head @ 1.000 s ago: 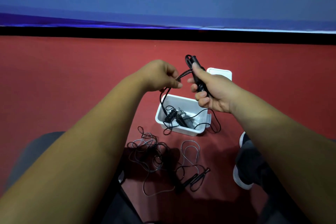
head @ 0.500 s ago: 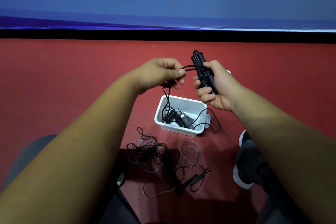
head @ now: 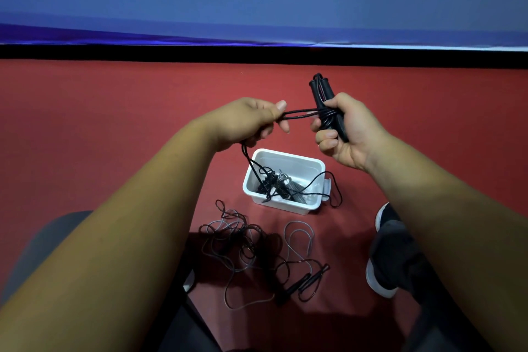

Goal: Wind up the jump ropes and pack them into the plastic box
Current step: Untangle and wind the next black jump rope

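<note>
- right hand: fingers curled round the paired black handles of a jump rope, held upright; several turns of cord are wrapped round them at the thumb;
- left hand: the cord is pinched between thumb and curled fingers; a doubled strand is drawn taut across to the handles;
- slack from the left hand is hung down into the white plastic box; one loop is draped over its right rim onto the red floor;
- the plastic box is set on the floor below the hands; wound ropes, black and grey, are lodged inside;
- a tangled rope is laid loose on the floor just nearer than the box, its two grips side by side;
- a dark shoe with white sole is noted right of the tangle; a blue banner is hung beyond the floor
</note>
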`<move>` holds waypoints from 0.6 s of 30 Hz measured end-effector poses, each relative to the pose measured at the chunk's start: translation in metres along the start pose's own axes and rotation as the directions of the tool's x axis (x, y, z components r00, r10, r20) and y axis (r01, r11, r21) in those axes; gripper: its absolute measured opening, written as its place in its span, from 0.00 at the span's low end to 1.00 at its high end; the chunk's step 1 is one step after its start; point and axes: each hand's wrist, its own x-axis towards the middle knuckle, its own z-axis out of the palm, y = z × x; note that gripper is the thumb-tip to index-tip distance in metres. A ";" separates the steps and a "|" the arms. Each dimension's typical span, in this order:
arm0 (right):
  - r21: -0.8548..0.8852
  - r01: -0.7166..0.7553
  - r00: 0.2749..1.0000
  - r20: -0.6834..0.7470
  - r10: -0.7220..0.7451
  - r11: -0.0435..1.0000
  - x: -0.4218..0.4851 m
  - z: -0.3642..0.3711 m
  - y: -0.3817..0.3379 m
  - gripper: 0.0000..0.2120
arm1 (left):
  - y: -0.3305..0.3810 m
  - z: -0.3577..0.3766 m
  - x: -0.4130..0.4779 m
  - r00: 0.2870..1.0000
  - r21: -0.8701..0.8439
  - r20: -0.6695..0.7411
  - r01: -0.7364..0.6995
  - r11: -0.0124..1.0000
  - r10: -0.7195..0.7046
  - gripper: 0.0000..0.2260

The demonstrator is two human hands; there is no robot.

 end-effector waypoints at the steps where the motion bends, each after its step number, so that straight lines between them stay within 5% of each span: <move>1: 0.003 -0.020 1.000 0.006 0.020 1.000 0.000 -0.001 0.000 0.12 | 0.001 -0.002 0.000 1.000 -0.052 0.012 -0.005 0.999 0.006 0.22; 8: 0.031 -0.095 0.991 0.102 0.092 0.995 -0.009 0.000 -0.004 0.16 | 0.000 -0.009 0.002 0.999 -0.192 0.020 -0.029 0.981 0.033 0.18; 18: 0.023 -0.069 0.986 0.155 0.064 0.997 -0.013 0.007 -0.007 0.21 | -0.013 -0.013 0.006 0.998 0.211 0.008 -0.065 0.975 0.065 0.10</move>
